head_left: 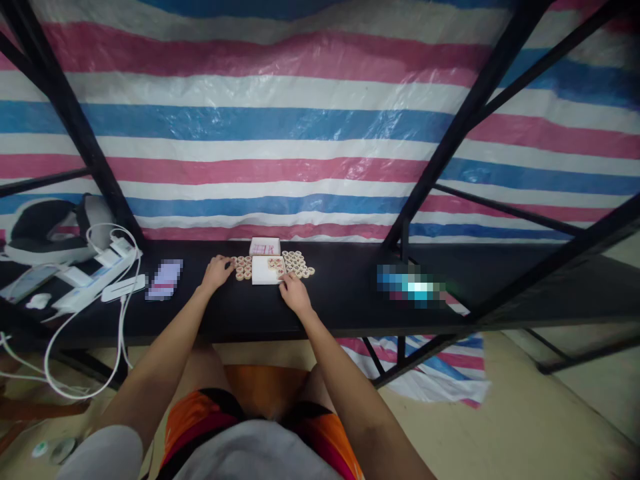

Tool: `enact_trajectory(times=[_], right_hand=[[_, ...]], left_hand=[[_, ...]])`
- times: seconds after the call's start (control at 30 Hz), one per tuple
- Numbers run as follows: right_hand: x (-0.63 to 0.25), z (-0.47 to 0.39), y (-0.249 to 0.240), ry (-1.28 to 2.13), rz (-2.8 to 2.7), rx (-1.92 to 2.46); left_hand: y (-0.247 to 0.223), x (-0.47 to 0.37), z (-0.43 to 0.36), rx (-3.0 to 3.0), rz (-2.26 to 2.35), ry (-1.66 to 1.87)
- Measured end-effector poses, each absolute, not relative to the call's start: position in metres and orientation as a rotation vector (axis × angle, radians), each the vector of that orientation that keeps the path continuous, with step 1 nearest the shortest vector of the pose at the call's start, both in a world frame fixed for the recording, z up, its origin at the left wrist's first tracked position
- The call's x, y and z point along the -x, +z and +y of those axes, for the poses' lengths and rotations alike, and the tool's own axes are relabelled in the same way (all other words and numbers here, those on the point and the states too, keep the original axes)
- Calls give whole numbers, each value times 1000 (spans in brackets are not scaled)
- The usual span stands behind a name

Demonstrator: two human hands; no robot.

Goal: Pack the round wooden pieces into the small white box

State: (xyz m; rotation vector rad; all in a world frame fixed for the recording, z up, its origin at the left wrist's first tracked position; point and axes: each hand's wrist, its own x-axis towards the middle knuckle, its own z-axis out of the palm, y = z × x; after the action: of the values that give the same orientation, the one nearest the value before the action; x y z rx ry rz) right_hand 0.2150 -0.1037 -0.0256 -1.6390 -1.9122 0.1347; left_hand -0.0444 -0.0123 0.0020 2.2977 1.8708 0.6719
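Note:
A small white box (265,275) lies on the black table, with several round wooden Chinese chess pieces (275,263) in its right part. More pieces are bunched to its left (243,269) and to its right (299,263). My left hand (218,272) rests at the outer edge of the left bunch, fingers bent and a little apart, fingertips beside the nearest discs. At the box's front right corner is my right hand (296,292), its fingers curled together over the rim close to the pieces inside. Whatever its fingertips pinch is too small to make out.
Behind the box sits a white lid or second tray (265,247) with red print. A blurred phone (165,279), a power strip (97,283) with white cables and a neck pillow (55,227) are on the left. Another blurred lit device (410,287) lies right, near black frame posts (450,147).

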Motion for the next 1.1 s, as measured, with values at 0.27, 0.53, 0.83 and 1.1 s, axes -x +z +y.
enact_trajectory(times=[0.27, 0.53, 0.83, 1.1], right_hand=[[-216, -102, -27, 164, -1908, 1624], [-217, -100, -31, 167, -1917, 1619], [-217, -100, -30, 156, -1915, 1596], [-217, -100, -31, 146, -1916, 1601]], left_hand=[[16, -5, -15, -2755, 1589, 515], [8, -61, -4, -2943, 1516, 267], [5, -64, 1, -2976, 1509, 159], [8, -64, 2, -2854, 1522, 214]])
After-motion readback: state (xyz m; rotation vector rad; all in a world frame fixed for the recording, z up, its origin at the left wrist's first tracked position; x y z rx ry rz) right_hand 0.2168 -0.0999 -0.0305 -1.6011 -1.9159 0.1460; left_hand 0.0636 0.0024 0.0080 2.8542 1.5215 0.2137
